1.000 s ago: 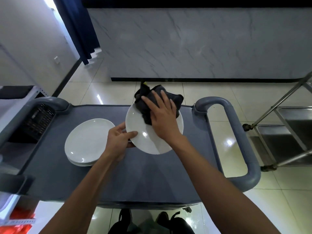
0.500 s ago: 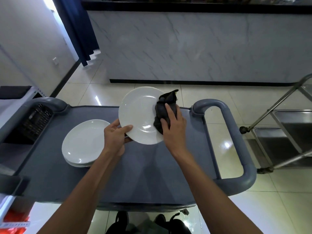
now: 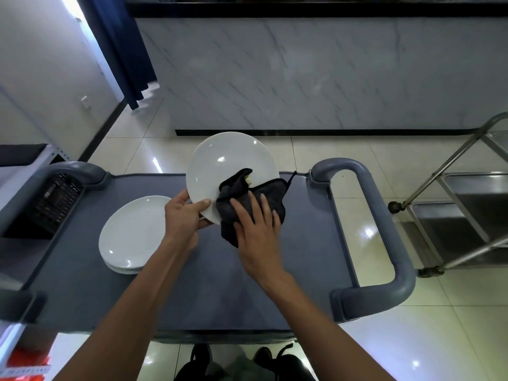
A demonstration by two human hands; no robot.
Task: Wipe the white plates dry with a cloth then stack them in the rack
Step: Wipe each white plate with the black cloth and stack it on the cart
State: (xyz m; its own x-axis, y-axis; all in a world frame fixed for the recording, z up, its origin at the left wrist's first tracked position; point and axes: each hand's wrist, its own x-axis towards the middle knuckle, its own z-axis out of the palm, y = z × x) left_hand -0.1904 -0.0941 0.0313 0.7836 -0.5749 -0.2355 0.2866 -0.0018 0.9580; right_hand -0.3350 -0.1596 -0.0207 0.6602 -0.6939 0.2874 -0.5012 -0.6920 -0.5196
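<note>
Plate tilted up, being wiped

White plate (image 3: 225, 166) above grey cart (image 3: 275, 298), face toward camera, far rim raised. Pinched at near-left edge by left hand (image 3: 182, 215). Dark cloth (image 3: 247, 199) pressed on near-right part under flat-fingered right hand (image 3: 257, 229). Stacked plates (image 3: 134, 233) lying left.

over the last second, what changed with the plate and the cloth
The held plate tipped up from nearly flat to steeply tilted, its face toward the camera. The right hand slid the dark cloth from the plate's far edge down to its near right edge. The left hand kept gripping the rim, and the stacked plates on the cart stayed put.
</note>
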